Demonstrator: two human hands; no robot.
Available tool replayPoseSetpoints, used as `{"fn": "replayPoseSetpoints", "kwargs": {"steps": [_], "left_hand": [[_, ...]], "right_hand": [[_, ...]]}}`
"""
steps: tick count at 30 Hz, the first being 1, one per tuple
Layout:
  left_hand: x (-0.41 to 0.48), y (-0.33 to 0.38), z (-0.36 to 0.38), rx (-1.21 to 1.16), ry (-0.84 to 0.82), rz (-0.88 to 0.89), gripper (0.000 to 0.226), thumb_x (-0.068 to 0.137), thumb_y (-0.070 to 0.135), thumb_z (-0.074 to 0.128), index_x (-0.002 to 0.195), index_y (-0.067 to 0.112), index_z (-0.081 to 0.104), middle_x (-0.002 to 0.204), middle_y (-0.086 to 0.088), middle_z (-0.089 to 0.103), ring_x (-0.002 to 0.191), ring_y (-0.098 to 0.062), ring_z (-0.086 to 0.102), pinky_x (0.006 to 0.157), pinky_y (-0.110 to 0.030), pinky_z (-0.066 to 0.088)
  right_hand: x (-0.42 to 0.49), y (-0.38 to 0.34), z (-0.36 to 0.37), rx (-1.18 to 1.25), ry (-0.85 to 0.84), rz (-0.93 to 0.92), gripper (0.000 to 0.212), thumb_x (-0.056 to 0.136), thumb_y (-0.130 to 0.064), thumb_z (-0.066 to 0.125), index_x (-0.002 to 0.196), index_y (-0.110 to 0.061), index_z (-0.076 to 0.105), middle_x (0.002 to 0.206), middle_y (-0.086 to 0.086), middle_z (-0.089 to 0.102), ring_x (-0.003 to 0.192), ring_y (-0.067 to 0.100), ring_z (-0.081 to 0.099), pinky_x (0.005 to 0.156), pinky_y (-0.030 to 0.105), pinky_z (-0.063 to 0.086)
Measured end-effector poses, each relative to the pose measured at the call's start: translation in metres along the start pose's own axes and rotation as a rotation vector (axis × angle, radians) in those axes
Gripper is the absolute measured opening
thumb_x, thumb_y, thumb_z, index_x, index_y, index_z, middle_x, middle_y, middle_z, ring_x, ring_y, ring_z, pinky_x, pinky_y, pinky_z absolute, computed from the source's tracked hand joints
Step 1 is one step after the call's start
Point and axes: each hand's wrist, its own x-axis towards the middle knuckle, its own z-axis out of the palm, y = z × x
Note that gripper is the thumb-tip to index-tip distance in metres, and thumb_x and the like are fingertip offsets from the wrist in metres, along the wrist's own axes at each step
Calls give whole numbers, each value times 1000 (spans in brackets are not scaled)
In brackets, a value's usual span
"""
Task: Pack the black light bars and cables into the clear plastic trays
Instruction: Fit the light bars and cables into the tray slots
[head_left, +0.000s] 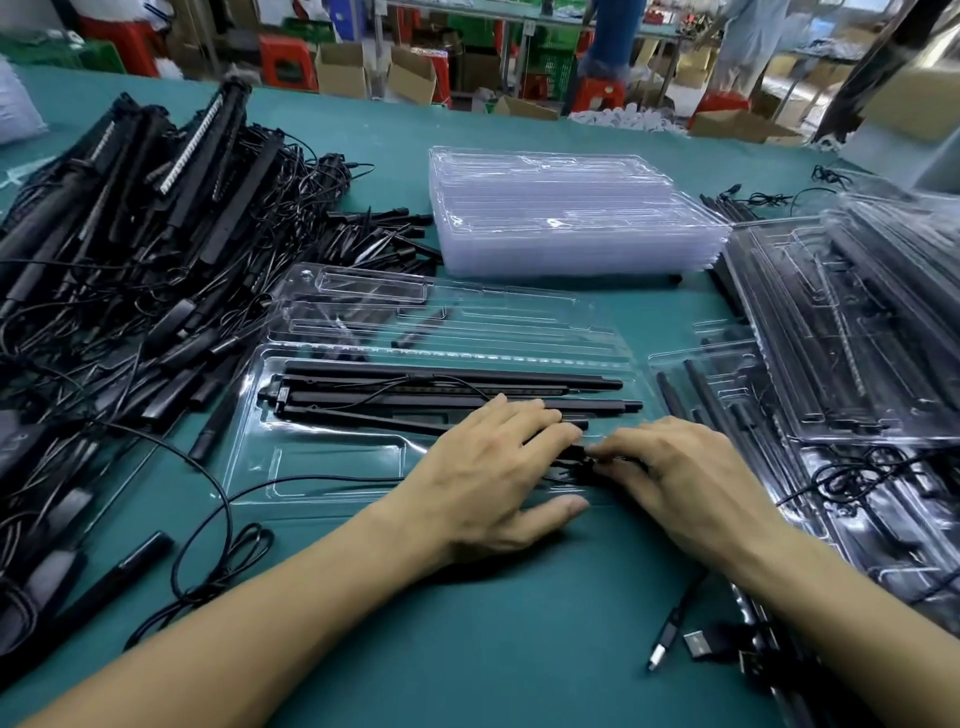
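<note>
Four long black light bars (452, 375), perhaps five, are lying in one open clear plastic tray (311, 467); one bundled black cable (571, 475) is resting at its near edge; one stack of empty clear trays (571, 223) is standing behind.

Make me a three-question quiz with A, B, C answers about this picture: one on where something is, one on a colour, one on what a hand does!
1. Where is the stack of empty clear plastic trays?
A. Beyond the open clear plastic tray
B. On the floor
C. Under the arms

2. What colour is the table cover?
A. Red
B. Teal green
C. Yellow

3. What is the right hand doing?
A. Waving
B. Lying flat
C. Pinching a black cable

1 A: it sits farther back on the table.
2 B: teal shows around everything.
3 C: its fingers close on the cable.
</note>
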Motion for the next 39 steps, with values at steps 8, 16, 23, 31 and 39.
{"fn": "replayPoseSetpoints", "kwargs": {"steps": [8, 16, 23, 31, 39], "left_hand": [[-19, -24, -31, 106, 141, -82, 26, 86, 41, 66, 80, 17, 60, 77, 2, 58, 73, -21, 56, 56, -35, 49], [-104, -85, -73, 202, 7, -201, 40, 81, 62, 50, 79, 23, 59, 78, 10, 54, 68, -14, 55, 53, -26, 46], [-127, -100, -94, 174, -85, -267, 35, 67, 58, 53, 83, 28, 60, 89, 14, 53, 78, -11, 55, 58, -27, 48], [-146, -112, -113, 162, -141, -414, 56, 49, 67, 61, 89, 34, 41, 91, 16, 43, 84, -12, 43, 68, -28, 39], [-151, -126, -123, -205, -29, -606, 29, 51, 50, 54, 69, 28, 59, 50, 8, 49, 48, -9, 39, 52, -21, 35]], "right_hand": [[8, 2, -4, -2, -95, 4, 26, 89, -38, 65, 111, -40, 51, 99, -15, 69, 97, 13, 60, 81, 34, 48], [11, 6, -1, 36, -146, 15, 56, 90, -38, 63, 136, -56, 36, 96, -24, 59, 93, 0, 51, 81, 25, 40], [12, 7, 2, 128, -71, 113, 64, 84, -34, 73, 135, -57, 42, 79, -30, 63, 73, -13, 50, 72, 23, 37], [10, 8, 3, 150, -15, 161, 49, 78, -39, 77, 120, -55, 57, 74, -34, 64, 82, 6, 63, 81, 34, 50], [13, 13, 5, 180, -16, 193, 29, 76, -39, 79, 103, -42, 71, 76, -24, 71, 83, 7, 67, 86, 35, 51]]}}
